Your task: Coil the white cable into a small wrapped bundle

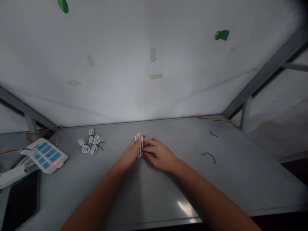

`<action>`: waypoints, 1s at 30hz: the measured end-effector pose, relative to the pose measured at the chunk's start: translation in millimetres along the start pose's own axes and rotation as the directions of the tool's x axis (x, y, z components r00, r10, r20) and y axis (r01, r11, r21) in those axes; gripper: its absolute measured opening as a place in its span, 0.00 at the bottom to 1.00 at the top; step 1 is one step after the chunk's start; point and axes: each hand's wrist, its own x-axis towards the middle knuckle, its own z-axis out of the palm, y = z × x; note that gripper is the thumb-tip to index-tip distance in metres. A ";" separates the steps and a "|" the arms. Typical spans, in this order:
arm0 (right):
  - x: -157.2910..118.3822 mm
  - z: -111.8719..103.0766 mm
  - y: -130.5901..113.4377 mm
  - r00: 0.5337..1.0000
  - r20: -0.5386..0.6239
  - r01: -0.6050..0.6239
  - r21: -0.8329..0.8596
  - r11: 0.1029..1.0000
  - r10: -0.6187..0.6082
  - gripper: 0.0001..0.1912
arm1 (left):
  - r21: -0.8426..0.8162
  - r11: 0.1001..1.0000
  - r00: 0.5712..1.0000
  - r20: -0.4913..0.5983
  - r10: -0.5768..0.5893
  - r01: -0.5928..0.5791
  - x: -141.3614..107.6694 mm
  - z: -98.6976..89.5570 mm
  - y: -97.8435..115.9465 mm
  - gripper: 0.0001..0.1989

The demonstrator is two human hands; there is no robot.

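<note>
A coiled white cable (140, 146) stands upright between my hands, above the middle of the grey table (154, 195). My left hand (130, 153) is closed round its left side, with the thumb over the loops. On the right side, my right hand (160, 154) has its fingertips against the coil; whether they pinch a part of it is too small to tell. Several white cable bundles (84, 146) with black ties lie together to the left. Two loose black ties (209, 156) rest on the right side of the table.
At the left are a white power strip with blue sockets (48, 155) and a red light, a white adapter (12, 176) and a dark tablet-like device (22, 200). A thin orange wire (214, 119) runs along the back edge, below the white wall (120, 96).
</note>
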 end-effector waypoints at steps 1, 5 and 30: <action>0.0 -0.8 -1.3 1.000 0.008 -0.003 0.000 1.000 0.003 0.13 | 0.018 1.000 1.000 0.013 0.018 -0.018 -1.3 1.4 0.9 0.28; 0.6 -2.3 1.0 0.996 -0.042 -0.075 0.101 0.992 0.079 0.12 | 0.173 0.981 0.995 0.056 0.078 -0.087 -5.9 4.1 8.8 0.20; 6.5 6.1 4.7 0.933 -0.173 -0.237 0.370 0.899 0.317 0.12 | 0.820 0.470 0.942 0.239 0.235 -0.325 -20.8 0.4 22.3 0.09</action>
